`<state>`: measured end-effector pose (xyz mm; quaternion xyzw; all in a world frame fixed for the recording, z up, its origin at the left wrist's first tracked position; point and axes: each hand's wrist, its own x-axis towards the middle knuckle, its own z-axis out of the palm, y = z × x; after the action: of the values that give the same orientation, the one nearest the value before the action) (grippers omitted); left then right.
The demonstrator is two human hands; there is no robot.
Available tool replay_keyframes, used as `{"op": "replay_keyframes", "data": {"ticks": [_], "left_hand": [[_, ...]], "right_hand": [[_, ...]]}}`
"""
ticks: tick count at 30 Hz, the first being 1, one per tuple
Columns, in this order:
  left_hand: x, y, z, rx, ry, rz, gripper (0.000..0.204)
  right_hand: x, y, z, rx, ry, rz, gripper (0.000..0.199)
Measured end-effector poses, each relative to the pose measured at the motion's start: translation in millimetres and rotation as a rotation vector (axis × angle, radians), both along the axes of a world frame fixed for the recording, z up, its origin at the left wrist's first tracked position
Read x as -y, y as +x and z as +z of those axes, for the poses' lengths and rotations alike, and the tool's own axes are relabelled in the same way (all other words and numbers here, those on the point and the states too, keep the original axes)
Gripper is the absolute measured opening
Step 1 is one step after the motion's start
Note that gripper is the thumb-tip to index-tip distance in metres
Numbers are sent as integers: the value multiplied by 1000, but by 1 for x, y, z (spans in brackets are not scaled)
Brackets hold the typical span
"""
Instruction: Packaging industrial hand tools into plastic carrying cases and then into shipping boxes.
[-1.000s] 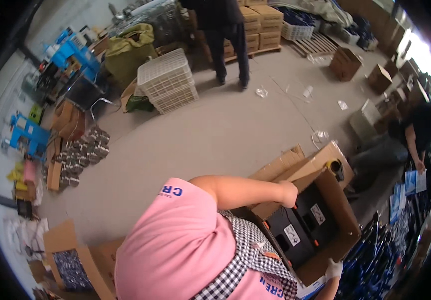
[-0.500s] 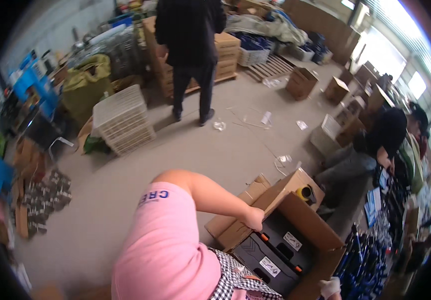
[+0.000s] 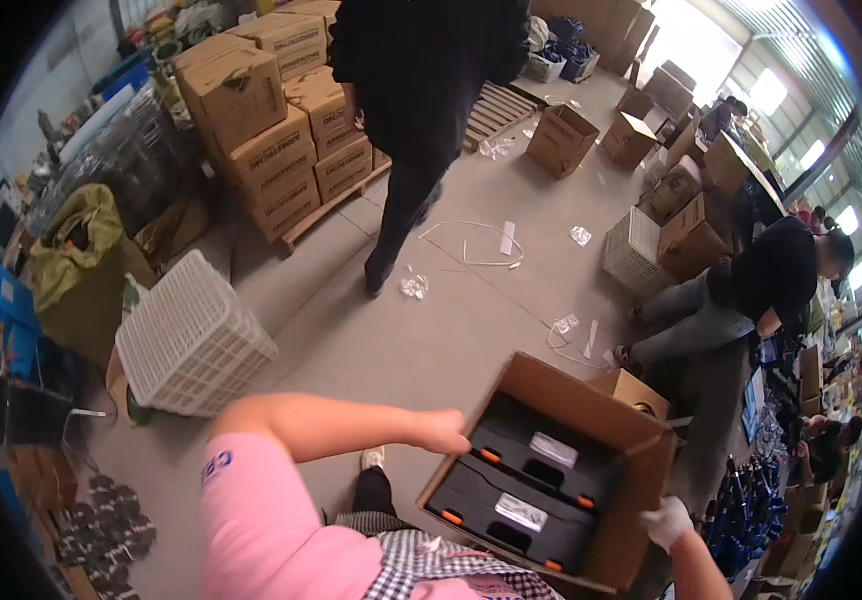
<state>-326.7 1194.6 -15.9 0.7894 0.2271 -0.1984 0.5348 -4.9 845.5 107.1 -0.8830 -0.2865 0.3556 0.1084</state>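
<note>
An open cardboard box (image 3: 659, 455) is held up in front of my body, above the floor. Inside lie two black plastic cases (image 3: 576, 478) side by side, with orange latches and white labels. At the box's left wall, my left hand (image 3: 443, 432) is closed on the edge, its fingers partly hidden. My right hand (image 3: 667, 522), in a white glove, grips the opposite wall.
A person in dark clothes (image 3: 421, 90) stands ahead, beside stacked cartons (image 3: 266, 160) on a pallet. White plastic crates (image 3: 186, 345) are at the left. Another person (image 3: 776, 270) bends over a cluttered bench at the right. Scraps (image 3: 414, 284) litter the floor.
The box has come away from the bench side, and both black cases now show more fully. My right forearm has come into view. The person ahead appears closer, with legs in a stride.
</note>
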Motion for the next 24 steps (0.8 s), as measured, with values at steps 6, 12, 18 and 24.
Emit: {"op": "replay_keyframes", "data": {"ticks": [6, 12, 18, 24], "left_hand": [[-125, -142, -137, -102, 220, 278, 44], [-191, -263, -307, -312, 466, 578, 44], [-239, -320, -399, -438, 450, 866, 34], [-270, -315, -489, -702, 420, 860, 25]], "right_hand": [[-241, -40, -197, 135, -275, 451, 45], [-437, -118, -409, 68, -104, 585, 38], [-562, -219, -543, -30, -155, 542, 32], [-585, -271, -617, -89, 33, 299, 34]]}}
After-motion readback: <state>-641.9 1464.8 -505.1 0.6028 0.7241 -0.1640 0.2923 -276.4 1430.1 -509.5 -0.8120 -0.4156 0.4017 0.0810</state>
